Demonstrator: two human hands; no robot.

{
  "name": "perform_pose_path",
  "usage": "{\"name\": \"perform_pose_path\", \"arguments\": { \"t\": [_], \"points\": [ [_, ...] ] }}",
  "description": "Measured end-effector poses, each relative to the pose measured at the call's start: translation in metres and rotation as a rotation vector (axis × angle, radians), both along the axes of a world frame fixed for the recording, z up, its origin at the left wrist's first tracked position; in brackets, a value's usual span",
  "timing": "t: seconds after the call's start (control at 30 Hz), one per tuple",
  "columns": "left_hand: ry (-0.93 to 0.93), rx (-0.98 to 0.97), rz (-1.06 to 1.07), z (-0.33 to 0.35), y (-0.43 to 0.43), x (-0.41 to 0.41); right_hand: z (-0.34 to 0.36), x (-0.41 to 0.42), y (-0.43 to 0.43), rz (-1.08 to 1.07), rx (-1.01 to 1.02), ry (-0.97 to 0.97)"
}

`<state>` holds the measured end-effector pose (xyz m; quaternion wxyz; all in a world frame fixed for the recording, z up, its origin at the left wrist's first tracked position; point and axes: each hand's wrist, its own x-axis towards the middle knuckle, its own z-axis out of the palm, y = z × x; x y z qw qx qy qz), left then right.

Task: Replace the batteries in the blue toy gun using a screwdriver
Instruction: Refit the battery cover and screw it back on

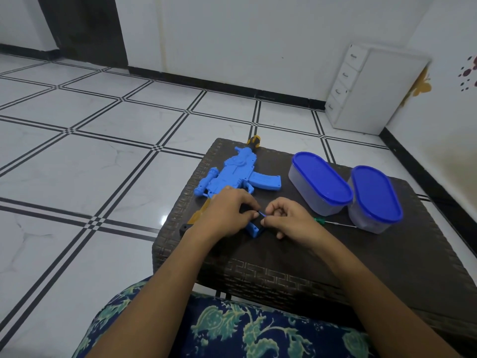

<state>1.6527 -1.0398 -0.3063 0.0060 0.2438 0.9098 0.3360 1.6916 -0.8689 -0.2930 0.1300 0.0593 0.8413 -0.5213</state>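
Blue toy gun point(232, 174) lying on dark woven surface point(387, 267), left of two blue-lidded containers point(320, 182). Left hand point(227, 213) and right hand point(286, 218) pinching small blue piece point(262, 214) at grip; green screwdriver point(333, 223) just right.

- The toy gun point(233, 174) lies on the left part of the worktop point(387, 259).
- Two lidded containers point(320, 183) point(375, 198) stand side by side to its right.
- A screwdriver point(333, 223) lies just before them.
- Both hands point(227, 215) point(286, 218) meet over the gun's grip point(254, 229), at the near end.
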Motion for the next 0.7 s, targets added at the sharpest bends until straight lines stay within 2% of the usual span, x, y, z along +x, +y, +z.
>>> {"name": "perform_pose_path", "arguments": {
  "t": [0.13,0.27,0.43,0.6,0.7],
  "points": [
    [-0.008,0.017,-0.005,-0.002,0.0,-0.002,0.005,0.0,-0.001,-0.185,-0.131,-0.17],
    [-0.023,0.024,-0.005,-0.005,0.0,-0.004,0.007,0.002,-0.002,-0.197,-0.153,-0.234],
    [-0.049,0.053,-0.006,-0.006,-0.001,-0.006,0.016,0.003,0.015,-0.176,0.09,-0.029],
    [-0.056,0.052,-0.004,-0.005,0.0,-0.008,0.016,0.002,0.026,-0.127,0.154,-0.062],
    [-0.059,0.058,-0.011,-0.004,0.0,-0.007,0.014,0.001,0.031,-0.127,0.348,0.037]
  ]
}}
